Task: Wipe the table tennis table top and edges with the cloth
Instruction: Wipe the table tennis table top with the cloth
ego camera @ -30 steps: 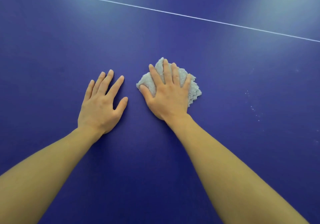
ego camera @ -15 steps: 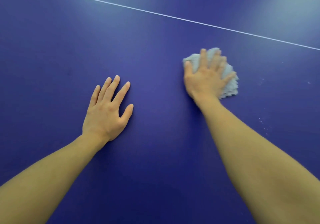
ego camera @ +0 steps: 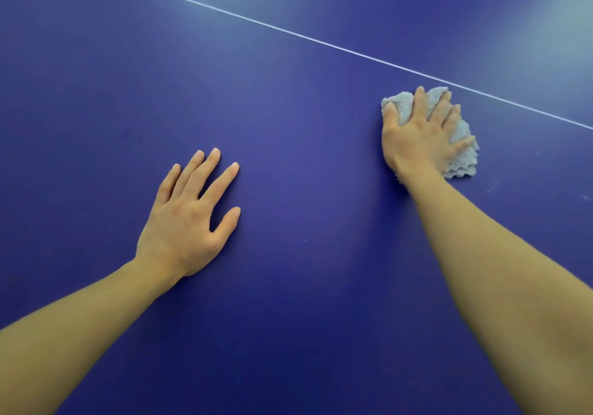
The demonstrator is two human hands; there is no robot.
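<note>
Right hand [ego camera: 420, 138] lies palm-down on a pale grey-blue cloth [ego camera: 463, 161], grip apart: fingers spread, pressing the wad against the blue counter [ego camera: 305, 125] (a table tennis top). The cloth sits at far right, just short of the thin white line [ego camera: 288, 32] running diagonally across the surface; its fluffy edge shows past the little finger. Left hand [ego camera: 186, 218] rests flat on the counter, well apart from the cloth, fingers straight, holding nothing. Faint pale specks [ego camera: 489, 190] just right of the cloth.

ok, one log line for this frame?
step: wipe top | right hand: pressing cloth on table, near white line | left hand: flat on table, empty
</note>
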